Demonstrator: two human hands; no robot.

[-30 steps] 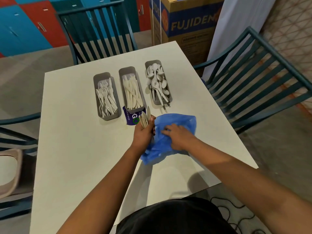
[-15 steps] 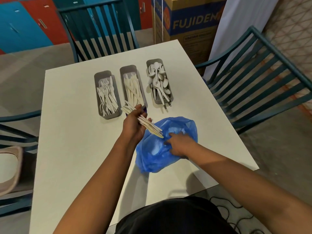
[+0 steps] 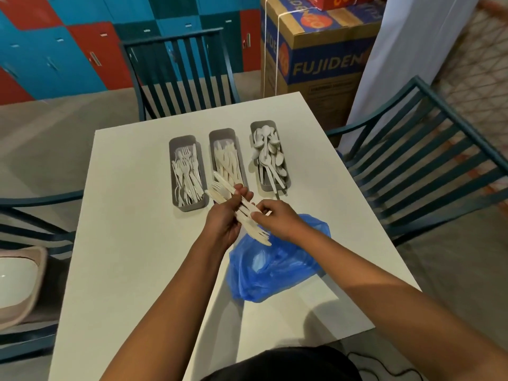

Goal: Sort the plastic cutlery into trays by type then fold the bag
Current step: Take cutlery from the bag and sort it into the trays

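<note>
White plastic cutlery, a mixed bundle of forks and knives point(image 3: 238, 213), is held above the white square table point(image 3: 132, 243), just in front of the middle tray. The left hand point(image 3: 226, 218) grips the bundle, fingers curled round its middle; the pieces stick out past the hand at both ends, toward the trays at the far end and toward the bag at the near end. The right hand point(image 3: 277, 220) pinches one piece of the bundle near the middle between thumb and fingertips. Three narrow grey plastic trays stand side by side at the far part of the table, apart from each other: the left tray point(image 3: 181, 141) holds forks, the middle tray point(image 3: 222, 134) holds knives, the right tray point(image 3: 262, 126) holds spoons, some spoon handles overhanging its near end. A crumpled blue plastic bag point(image 3: 275, 270) lies on the table below the right wrist, near the person. Dark teal slatted chairs stand at the far side point(image 3: 181, 70) and the right side point(image 3: 428, 166) of the table. A cardboard box printed FUJIDEN point(image 3: 321, 64) stands behind the table's far right corner.
</note>
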